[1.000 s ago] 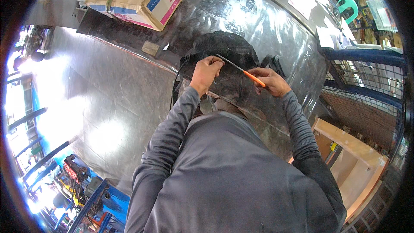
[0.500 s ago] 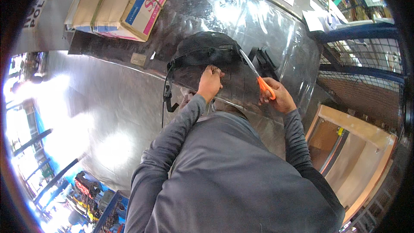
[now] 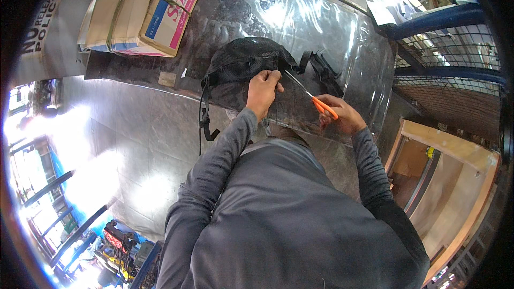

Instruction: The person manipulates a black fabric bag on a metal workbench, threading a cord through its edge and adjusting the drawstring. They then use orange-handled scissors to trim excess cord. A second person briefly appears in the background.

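Observation:
A black mesh bag (image 3: pixel 230 59) with dangling straps lies on the dark, plastic-covered table. My left hand (image 3: pixel 261 93) is at the bag's near edge, thumb and fingers pinched together. Whatever sits in that pinch is too small to make out. In my right hand (image 3: pixel 347 116) is a pair of scissors (image 3: pixel 324 107) with orange handles. Their metal blades slant up and left, and the tips reach the bag's edge just right of my left fingertips. Black straps (image 3: pixel 324 72) lie bunched to the right of the bag.
A cardboard box (image 3: pixel 123 18) tied with cord stands at the table's far left. Papers (image 3: pixel 385 10) lie at the far right, beside a blue-framed mesh rack (image 3: pixel 444 48). An open wooden drawer or frame (image 3: pixel 450 150) is right of me. Tools (image 3: pixel 120 246) crowd the lower left.
My left hand has risen a little to the bag's edge. The scissors have moved left, bringing their tips near my left fingers. The view has shifted slightly.

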Demonstrator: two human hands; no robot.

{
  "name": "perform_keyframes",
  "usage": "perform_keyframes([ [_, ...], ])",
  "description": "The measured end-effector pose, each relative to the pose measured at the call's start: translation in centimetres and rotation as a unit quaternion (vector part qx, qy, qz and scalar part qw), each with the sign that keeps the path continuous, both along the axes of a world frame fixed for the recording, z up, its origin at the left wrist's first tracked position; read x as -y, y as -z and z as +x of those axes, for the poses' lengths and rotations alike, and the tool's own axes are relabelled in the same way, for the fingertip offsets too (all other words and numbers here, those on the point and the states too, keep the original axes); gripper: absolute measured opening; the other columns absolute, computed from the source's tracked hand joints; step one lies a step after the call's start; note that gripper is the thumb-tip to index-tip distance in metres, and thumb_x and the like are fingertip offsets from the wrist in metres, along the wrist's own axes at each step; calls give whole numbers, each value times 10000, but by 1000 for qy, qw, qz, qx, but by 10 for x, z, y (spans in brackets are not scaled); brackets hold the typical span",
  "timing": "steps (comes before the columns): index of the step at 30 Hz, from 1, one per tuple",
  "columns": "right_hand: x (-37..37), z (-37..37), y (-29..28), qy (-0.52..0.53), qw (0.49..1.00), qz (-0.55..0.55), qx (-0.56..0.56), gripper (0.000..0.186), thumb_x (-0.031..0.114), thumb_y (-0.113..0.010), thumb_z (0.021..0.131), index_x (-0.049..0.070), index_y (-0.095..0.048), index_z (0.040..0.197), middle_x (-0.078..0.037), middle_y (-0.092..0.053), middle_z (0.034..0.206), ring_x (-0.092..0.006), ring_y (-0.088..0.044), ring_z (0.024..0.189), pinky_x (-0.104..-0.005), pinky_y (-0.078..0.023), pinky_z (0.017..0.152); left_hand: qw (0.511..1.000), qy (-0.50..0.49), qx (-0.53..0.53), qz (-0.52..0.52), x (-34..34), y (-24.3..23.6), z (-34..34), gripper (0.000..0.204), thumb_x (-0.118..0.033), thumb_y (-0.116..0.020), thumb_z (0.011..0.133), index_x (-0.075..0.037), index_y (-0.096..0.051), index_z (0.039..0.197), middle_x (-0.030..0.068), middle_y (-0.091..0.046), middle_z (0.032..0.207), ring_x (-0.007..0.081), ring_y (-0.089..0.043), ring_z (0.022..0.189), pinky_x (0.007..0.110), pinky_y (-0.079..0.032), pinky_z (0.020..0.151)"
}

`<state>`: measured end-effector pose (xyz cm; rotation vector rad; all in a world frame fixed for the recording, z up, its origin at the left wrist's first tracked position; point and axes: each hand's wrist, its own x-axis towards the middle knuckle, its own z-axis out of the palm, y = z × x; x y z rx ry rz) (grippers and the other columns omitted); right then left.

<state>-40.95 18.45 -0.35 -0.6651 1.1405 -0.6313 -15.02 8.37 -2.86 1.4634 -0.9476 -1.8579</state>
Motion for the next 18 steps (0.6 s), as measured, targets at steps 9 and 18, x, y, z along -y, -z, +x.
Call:
perform_keyframes([
  [9,11,-1,9,-13,998,4,55,607,293,-728,917,-25,-534,1396,-15,-597,807,-137,-624,683,-388,-613,697,999,-9,-27,-19,-8,-3,9,216,-121,-608,965,37,-661,1103,32,-672,786,77,-492,563,254,-415,552],
  [18,-9,65,5,205,977,-24,46,660,148,-756,918,15,-422,1471,-112,-667,1101,-205,-673,1009,-373,-605,815,990,-30,-102,90,-11,7,6,160,-99,-690,944,-40,-694,1093,-13,-697,885,21,-428,491,210,-305,426],
])
